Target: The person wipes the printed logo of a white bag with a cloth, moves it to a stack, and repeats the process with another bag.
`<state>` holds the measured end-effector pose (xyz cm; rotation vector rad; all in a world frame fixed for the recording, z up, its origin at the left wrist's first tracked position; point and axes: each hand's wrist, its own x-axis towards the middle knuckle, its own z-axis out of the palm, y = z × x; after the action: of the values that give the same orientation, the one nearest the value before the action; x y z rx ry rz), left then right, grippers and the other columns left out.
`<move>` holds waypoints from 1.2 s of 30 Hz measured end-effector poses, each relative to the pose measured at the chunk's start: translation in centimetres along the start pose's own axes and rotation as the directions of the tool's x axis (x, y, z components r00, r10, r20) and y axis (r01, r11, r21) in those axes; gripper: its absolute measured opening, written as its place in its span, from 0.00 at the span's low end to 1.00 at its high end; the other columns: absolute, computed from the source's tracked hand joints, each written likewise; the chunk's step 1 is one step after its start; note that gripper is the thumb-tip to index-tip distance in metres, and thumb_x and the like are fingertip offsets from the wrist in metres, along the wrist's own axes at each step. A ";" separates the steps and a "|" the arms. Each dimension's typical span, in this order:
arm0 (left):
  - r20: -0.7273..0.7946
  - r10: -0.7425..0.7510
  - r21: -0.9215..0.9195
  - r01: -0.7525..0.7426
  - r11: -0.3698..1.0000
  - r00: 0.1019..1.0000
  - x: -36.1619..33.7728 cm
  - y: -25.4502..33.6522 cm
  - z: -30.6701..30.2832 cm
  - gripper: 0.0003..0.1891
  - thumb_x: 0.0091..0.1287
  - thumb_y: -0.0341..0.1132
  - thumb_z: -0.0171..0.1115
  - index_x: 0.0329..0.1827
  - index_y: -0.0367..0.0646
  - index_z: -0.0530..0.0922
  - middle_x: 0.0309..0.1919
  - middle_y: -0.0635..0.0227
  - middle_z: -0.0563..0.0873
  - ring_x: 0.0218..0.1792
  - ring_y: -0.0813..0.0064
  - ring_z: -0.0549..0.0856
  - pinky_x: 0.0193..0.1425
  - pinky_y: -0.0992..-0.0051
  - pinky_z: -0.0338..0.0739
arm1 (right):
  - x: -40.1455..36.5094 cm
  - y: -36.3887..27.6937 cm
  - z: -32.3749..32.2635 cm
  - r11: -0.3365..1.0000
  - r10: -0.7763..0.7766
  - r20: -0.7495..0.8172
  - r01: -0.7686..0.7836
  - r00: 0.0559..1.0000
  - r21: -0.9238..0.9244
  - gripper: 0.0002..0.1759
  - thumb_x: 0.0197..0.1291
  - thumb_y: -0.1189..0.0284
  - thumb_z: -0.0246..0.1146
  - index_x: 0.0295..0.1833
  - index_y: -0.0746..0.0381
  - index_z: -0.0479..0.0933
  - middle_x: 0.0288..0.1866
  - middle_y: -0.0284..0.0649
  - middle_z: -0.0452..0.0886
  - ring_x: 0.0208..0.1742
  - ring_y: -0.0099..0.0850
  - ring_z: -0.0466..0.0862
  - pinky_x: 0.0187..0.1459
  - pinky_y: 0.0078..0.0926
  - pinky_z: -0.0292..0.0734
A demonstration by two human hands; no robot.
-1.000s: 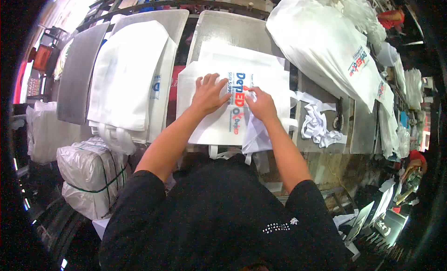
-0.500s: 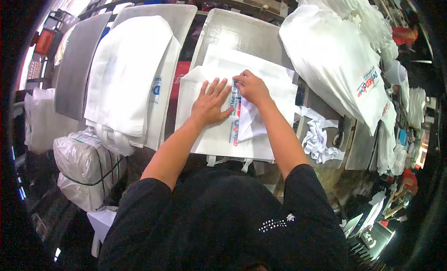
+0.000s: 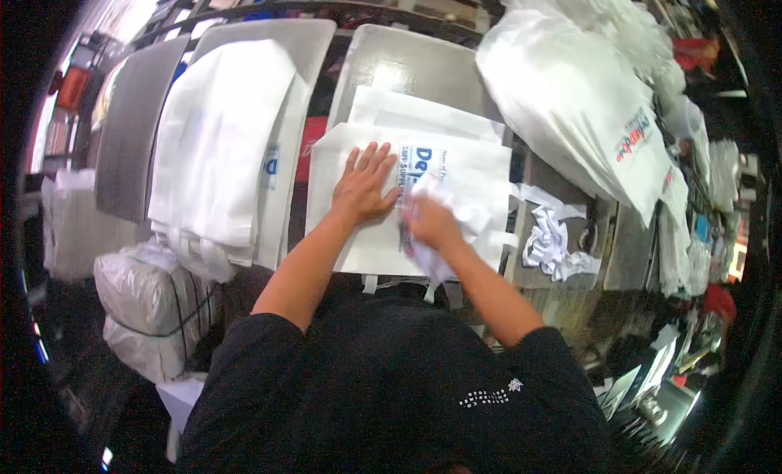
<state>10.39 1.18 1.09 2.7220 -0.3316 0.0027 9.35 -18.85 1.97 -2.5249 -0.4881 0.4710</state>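
Flat in front of me lies a white fabric tote bag with blue and red lettering. My left hand rests on it palm down, fingers spread, just left of the print. Smeared by motion, my right hand grips a thin white sheet above the lower part of the print. The sheet is lifted and crumpled, and hides some of the lettering. Another white fabric piece shows beyond the bag's far edge.
Grey boards stand side by side under the work. White bags lie on the left board, and a printed stack leans at the right. Crumpled white strips sit right of my bag. A wrapped bundle is at lower left.
My right hand has pulled the white sheet down toward me, off the upper print, uncovering more blue lettering. My left hand stays pressed on the bag.
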 end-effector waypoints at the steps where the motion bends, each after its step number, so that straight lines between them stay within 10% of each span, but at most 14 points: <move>1: -0.008 -0.013 0.007 0.013 1.000 1.000 0.1 0.0 0.2 0.34 0.63 0.52 0.59 0.69 0.45 0.66 0.74 0.59 0.63 0.76 0.58 0.57 0.80 0.54 0.44 | -3.4 -0.3 -1.0 0.998 0.046 0.173 -0.051 0.984 0.025 0.20 0.61 0.57 0.62 0.51 0.60 0.81 0.47 0.50 0.83 0.49 0.50 0.82 0.53 0.41 0.77; 5: -0.048 0.005 -0.079 -0.008 0.997 0.999 -0.1 0.3 -0.1 0.31 0.64 0.47 0.58 0.68 0.43 0.67 0.74 0.58 0.64 0.76 0.58 0.57 0.80 0.55 0.43 | -16.9 8.7 -0.5 0.898 0.424 -0.196 -0.383 0.884 0.217 0.15 0.62 0.58 0.62 0.41 0.58 0.81 0.42 0.46 0.85 0.41 0.48 0.85 0.45 0.41 0.80; 7: -0.025 0.064 -0.072 -0.066 0.995 0.998 -0.3 0.7 -0.3 0.31 0.64 0.45 0.57 0.69 0.43 0.67 0.74 0.57 0.64 0.76 0.57 0.57 0.80 0.55 0.43 | -20.8 9.5 -3.9 0.545 0.838 -0.185 -0.783 0.513 0.299 0.20 0.61 0.52 0.64 0.39 0.59 0.81 0.37 0.51 0.86 0.41 0.48 0.86 0.43 0.43 0.79; 13: -0.006 0.097 -0.124 -0.097 0.988 0.995 -0.1 -0.1 1.6 0.34 0.65 0.49 0.59 0.71 0.42 0.65 0.73 0.57 0.65 0.75 0.56 0.60 0.79 0.58 0.47 | -21.5 9.9 -3.0 0.427 0.845 -0.084 -0.572 0.528 0.700 0.40 0.53 0.37 0.65 0.57 0.62 0.79 0.51 0.52 0.83 0.54 0.44 0.82 0.56 0.37 0.75; 15: 0.198 0.061 -0.436 0.032 0.899 0.978 -0.4 0.8 -0.2 0.32 0.68 0.47 0.59 0.72 0.40 0.64 0.71 0.54 0.68 0.73 0.52 0.63 0.77 0.60 0.52 | -19.2 9.7 -1.3 0.438 0.881 -0.199 -0.579 0.429 0.688 0.40 0.54 0.38 0.64 0.59 0.62 0.78 0.54 0.54 0.82 0.58 0.49 0.81 0.59 0.39 0.73; 22: -0.554 -0.109 -0.154 0.027 0.988 0.826 -6.6 -16.8 -7.0 0.38 0.58 0.48 0.74 0.67 0.36 0.69 0.59 0.48 0.77 0.58 0.55 0.77 0.61 0.62 0.76 | -21.1 6.1 -5.7 0.698 0.691 -0.539 -0.247 0.482 0.672 0.15 0.65 0.63 0.61 0.46 0.65 0.80 0.38 0.52 0.84 0.41 0.47 0.85 0.43 0.42 0.79; 23: -0.584 0.176 0.338 0.040 0.940 0.792 -8.8 -20.2 -8.6 0.41 0.61 0.58 0.68 0.68 0.36 0.68 0.58 0.47 0.78 0.57 0.49 0.78 0.61 0.57 0.75 | -22.2 6.3 -5.9 0.902 0.432 -0.842 -0.154 0.324 0.404 0.15 0.65 0.64 0.61 0.45 0.66 0.79 0.37 0.54 0.83 0.40 0.47 0.85 0.42 0.41 0.79; 24: -0.402 -0.203 0.614 0.427 0.664 0.893 -10.9 -19.9 -10.3 0.46 0.62 0.68 0.58 0.71 0.35 0.65 0.58 0.44 0.77 0.57 0.45 0.78 0.61 0.52 0.74 | -25.6 6.1 -8.6 0.861 0.505 -0.810 -0.110 0.298 0.497 0.15 0.66 0.63 0.61 0.47 0.66 0.79 0.38 0.53 0.83 0.41 0.45 0.85 0.44 0.41 0.79; 26: 0.047 -0.474 0.419 0.414 0.809 0.879 -15.6 -15.6 -13.4 0.58 0.58 0.76 0.52 0.75 0.31 0.53 0.62 0.34 0.73 0.60 0.37 0.76 0.64 0.50 0.73 | -30.9 9.9 -10.8 0.737 0.653 -0.754 0.173 0.070 0.654 0.17 0.67 0.62 0.59 0.50 0.65 0.77 0.40 0.50 0.81 0.42 0.42 0.83 0.47 0.41 0.77; 27: 0.068 -0.516 0.334 0.468 0.818 0.854 -16.9 -15.1 -13.0 0.58 0.58 0.75 0.52 0.75 0.30 0.53 0.63 0.34 0.71 0.62 0.38 0.73 0.66 0.52 0.70 | -33.1 14.2 -10.9 0.649 0.737 -0.665 0.404 -0.123 0.644 0.17 0.67 0.62 0.57 0.51 0.64 0.76 0.41 0.48 0.80 0.43 0.40 0.82 0.49 0.41 0.76; 29: 0.047 -0.541 0.294 0.506 0.811 0.840 -17.9 -15.6 -11.5 0.57 0.60 0.72 0.54 0.75 0.28 0.52 0.66 0.34 0.67 0.66 0.40 0.68 0.70 0.56 0.63 | -45.2 18.4 -12.0 0.576 0.785 -0.439 0.256 -0.436 0.776 0.23 0.67 0.56 0.58 0.55 0.64 0.73 0.47 0.43 0.77 0.44 0.36 0.78 0.50 0.37 0.74; 32: 0.087 -0.515 0.279 0.475 0.834 0.853 -17.1 -16.9 -10.5 0.55 0.63 0.68 0.56 0.75 0.25 0.50 0.71 0.35 0.61 0.73 0.43 0.61 0.77 0.62 0.54 | -60.1 15.2 -12.2 0.635 0.710 -0.124 0.554 -0.693 0.537 0.24 0.67 0.60 0.55 0.61 0.65 0.72 0.60 0.48 0.75 0.59 0.42 0.75 0.63 0.40 0.69; 34: 0.214 -0.274 0.201 0.232 0.952 0.938 -16.5 -20.2 -9.6 0.52 0.62 0.59 0.65 0.74 0.24 0.52 0.72 0.36 0.60 0.72 0.45 0.62 0.78 0.61 0.53 | -74.9 22.6 -2.5 0.285 0.255 -0.581 -0.514 -0.773 0.809 0.29 0.63 0.60 0.58 0.65 0.64 0.69 0.66 0.54 0.70 0.70 0.46 0.69 0.73 0.45 0.58; 36: 0.217 -0.213 0.253 0.156 0.955 0.953 -16.6 -20.9 -9.4 0.35 0.62 0.48 0.61 0.63 0.29 0.64 0.60 0.41 0.70 0.62 0.47 0.71 0.69 0.60 0.62 | -81.8 19.5 -0.8 -0.017 0.268 -0.635 -0.662 -0.725 0.749 0.29 0.63 0.59 0.57 0.65 0.64 0.69 0.66 0.53 0.70 0.69 0.46 0.69 0.73 0.45 0.58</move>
<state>-0.51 27.29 0.83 2.9825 -0.1473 -0.3686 -57.08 -69.69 10.80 -1.9310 2.3721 -1.1998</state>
